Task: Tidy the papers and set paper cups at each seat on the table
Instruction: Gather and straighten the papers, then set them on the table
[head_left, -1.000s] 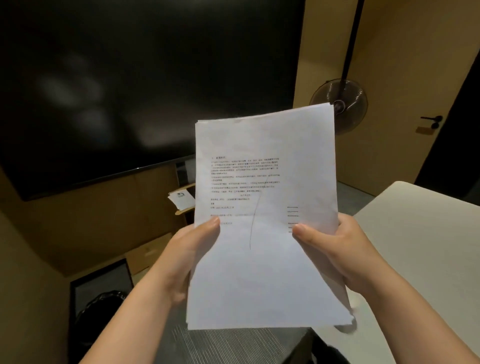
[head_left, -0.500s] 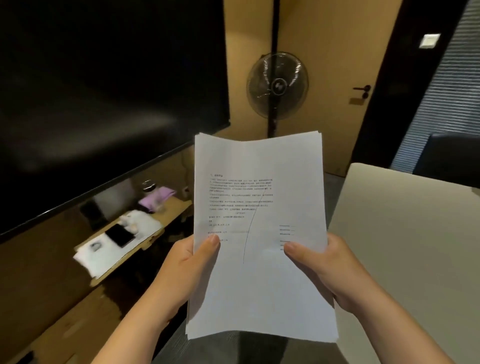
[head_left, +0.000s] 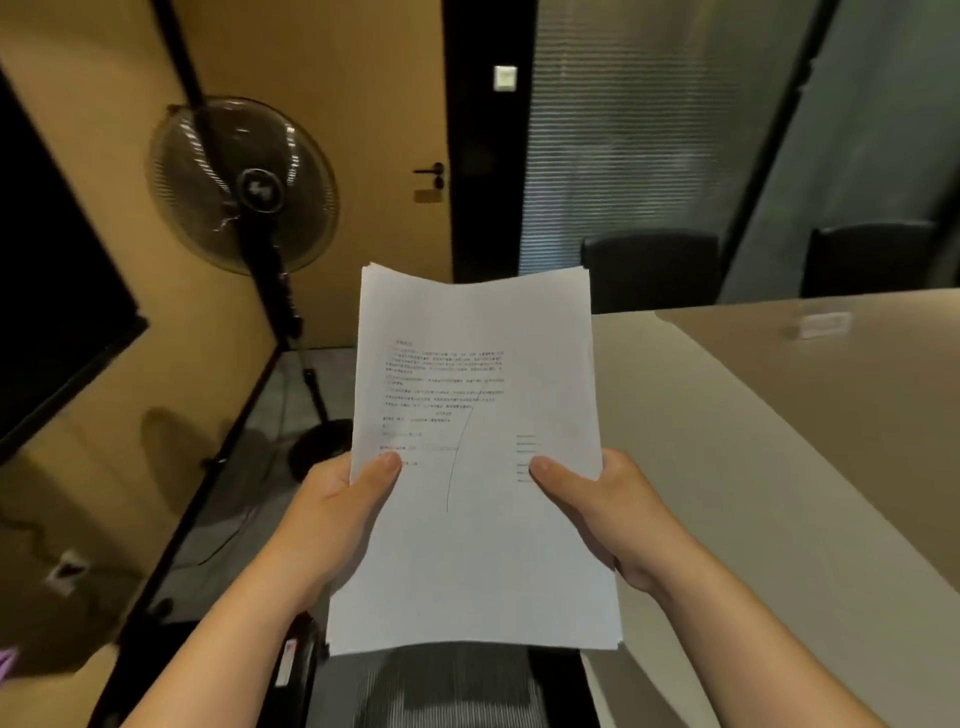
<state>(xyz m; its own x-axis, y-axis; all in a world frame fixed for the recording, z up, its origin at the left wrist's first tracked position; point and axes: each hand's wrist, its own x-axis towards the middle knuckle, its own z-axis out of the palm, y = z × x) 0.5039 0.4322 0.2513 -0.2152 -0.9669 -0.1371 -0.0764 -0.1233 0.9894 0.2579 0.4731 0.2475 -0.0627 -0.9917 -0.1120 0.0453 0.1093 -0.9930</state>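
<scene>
I hold a stack of white printed papers (head_left: 475, 457) upright in front of me, with both thumbs pressed on the top sheet. My left hand (head_left: 337, 512) grips the stack's left edge. My right hand (head_left: 610, 514) grips its right edge. The sheets are roughly squared, with small offsets at the top corners. The pale table (head_left: 769, 467) lies to my right, level with the stack's right edge. No paper cups are in view.
A standing fan (head_left: 244, 184) is at the left, its base on the floor beside the table's end. Two black chairs (head_left: 652, 267) stand at the table's far side. A small pale object (head_left: 823, 323) lies on the table. A mesh chair back (head_left: 447, 686) is below the papers.
My view has swung to the right: the dark screen has slid off to the left and the table and chairs have come into view. My hands hold the papers as before.
</scene>
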